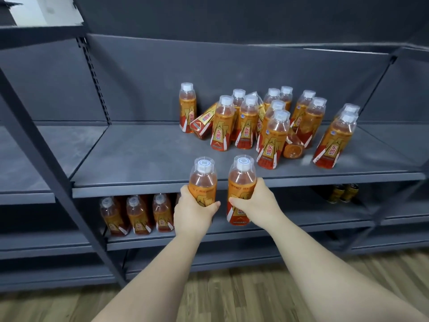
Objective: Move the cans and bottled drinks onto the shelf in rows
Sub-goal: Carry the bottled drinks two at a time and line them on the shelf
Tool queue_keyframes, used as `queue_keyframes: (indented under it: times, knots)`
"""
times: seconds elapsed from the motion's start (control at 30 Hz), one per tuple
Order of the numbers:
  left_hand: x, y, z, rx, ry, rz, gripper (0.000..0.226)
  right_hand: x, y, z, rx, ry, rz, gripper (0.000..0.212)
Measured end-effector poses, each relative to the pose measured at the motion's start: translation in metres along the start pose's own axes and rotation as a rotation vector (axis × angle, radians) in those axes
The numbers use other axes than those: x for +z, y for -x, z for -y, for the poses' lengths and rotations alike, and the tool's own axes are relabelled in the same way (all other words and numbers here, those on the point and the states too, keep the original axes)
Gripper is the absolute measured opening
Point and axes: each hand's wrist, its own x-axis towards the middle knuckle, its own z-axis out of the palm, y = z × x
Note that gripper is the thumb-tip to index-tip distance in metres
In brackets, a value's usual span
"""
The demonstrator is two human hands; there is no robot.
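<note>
Your left hand (pixel 193 206) grips the left bottle (pixel 202 180), an orange drink with a white cap, around its lower body, with fingers and thumb wrapped round the label. Your right hand (pixel 257 201) grips the right bottle (pixel 241 182) of the same kind at mid-body, thumb across the front. Both bottles are upright, side by side and just apart. They are held at centre frame in front of the front edge of the middle shelf (pixel 139 156), and neither stands on the board.

On that shelf, centre right of the frame, a loose cluster of bottles (pixel 246 122) stands in no clear rows. Most are upright. One fallen bottle (pixel 204 123) leans tilted against its neighbours at the cluster's left. Another, the lying bottle (pixel 293 146), rests on its side with its base toward you, near the front. A lone bottle (pixel 187 108) stands at the group's far left, close to the back panel.

Lower left of centre, a row of bottles (pixel 137 214) stands on the lower shelf (pixel 313 225), partly hidden under the board above. At the right, two dark cans (pixel 343 192) sit in shadow beneath the middle shelf, well apart from that row. A dark upright post (pixel 46 163) slants across the left of the frame, and a wood-pattern floor (pixel 232 287) shows along the bottom.
</note>
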Motion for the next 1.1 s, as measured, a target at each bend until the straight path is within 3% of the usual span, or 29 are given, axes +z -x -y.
queue_keyframes:
  times: [0.63, 1.1]
  knots:
    - [0.06, 0.046, -0.009, -0.058, 0.094, -0.073, 0.065, -0.019, -0.012, -0.067, -0.074, 0.018, 0.124, 0.079]
    - [0.111, 0.022, 0.06, -0.137, -0.017, -0.01, 0.055, 0.037, -0.047, -0.131, -0.082, 0.053, 0.185, 0.072]
